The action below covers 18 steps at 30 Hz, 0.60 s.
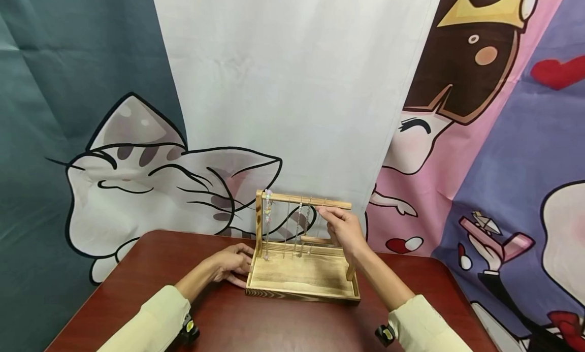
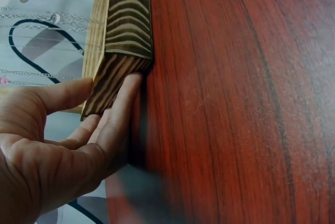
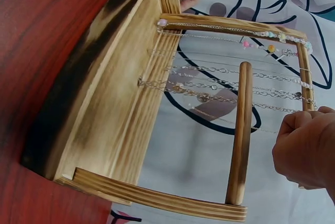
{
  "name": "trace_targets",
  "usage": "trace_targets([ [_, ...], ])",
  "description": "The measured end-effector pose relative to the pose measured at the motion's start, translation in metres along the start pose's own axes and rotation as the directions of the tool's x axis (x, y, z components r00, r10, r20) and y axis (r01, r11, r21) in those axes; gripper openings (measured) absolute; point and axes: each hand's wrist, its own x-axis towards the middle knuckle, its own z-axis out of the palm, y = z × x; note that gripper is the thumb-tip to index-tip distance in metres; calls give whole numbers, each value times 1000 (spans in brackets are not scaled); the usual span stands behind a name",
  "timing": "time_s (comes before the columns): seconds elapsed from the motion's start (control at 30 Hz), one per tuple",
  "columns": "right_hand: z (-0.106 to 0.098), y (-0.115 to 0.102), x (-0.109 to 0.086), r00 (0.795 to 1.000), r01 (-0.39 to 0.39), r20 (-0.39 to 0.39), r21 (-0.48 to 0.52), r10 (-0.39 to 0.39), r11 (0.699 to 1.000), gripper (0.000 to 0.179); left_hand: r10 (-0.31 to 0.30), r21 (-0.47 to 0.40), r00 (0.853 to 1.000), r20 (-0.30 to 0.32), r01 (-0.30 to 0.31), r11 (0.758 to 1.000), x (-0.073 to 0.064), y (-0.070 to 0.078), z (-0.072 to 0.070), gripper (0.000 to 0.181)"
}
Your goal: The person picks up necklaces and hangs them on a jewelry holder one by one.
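Note:
A wooden jewelry stand (image 1: pixel 299 273) with a tray base stands on the table. My left hand (image 1: pixel 233 263) holds its left end, thumb at the rim and fingers against the outer side. In the left wrist view, the striped tray corner (image 2: pixel 107 80) lies between thumb and fingers. My right hand (image 1: pixel 345 230) is at the right part of the top bar (image 1: pixel 292 198), thumb and fingertips pinching a thin chain necklace (image 3: pixel 201 112); the fingertips are partly hidden. Several chains hang from the bar, including a pastel beaded necklace (image 1: pixel 267 217) at the left post.
A shorter wooden rod (image 3: pixel 241 135) juts from the stand's right post (image 3: pixel 162 195) below the top bar. The dark red table (image 1: pixel 256 324) extends around the stand. Behind it hangs a cloth backdrop (image 1: pixel 292 88) with cartoon drawings.

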Motion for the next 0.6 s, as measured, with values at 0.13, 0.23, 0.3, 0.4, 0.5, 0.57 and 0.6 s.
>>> trace_targets([
  [0.13,0,5,-3,1000,-15,-12,1,15,1000,40,0,20,1000,-14,1,1000,-2,0,0,62],
  [0.23,-1,7,-6,1000,-27,-1,11,27,1000,44,0,32,1000,-14,0,999,-2,2,0,62],
  [0.3,-3,8,-8,999,-34,10,16,34,999,48,0,37,1000,-14,0,999,-2,5,1,62],
  [0.4,-7,10,-10,999,-38,27,15,38,999,53,1,42,1000,-22,0,999,-2,7,3,60],
  [0.5,-10,13,-12,999,-41,29,20,40,999,56,5,46,1000,-27,-3,999,-1,6,5,58],
  [0.57,-12,15,-13,999,-45,23,31,45,998,58,5,47,1000,-28,-4,999,-2,5,6,57],
  [0.6,-13,16,-14,999,-47,20,39,46,998,59,5,46,1000,-28,-3,999,-2,5,6,57],
])
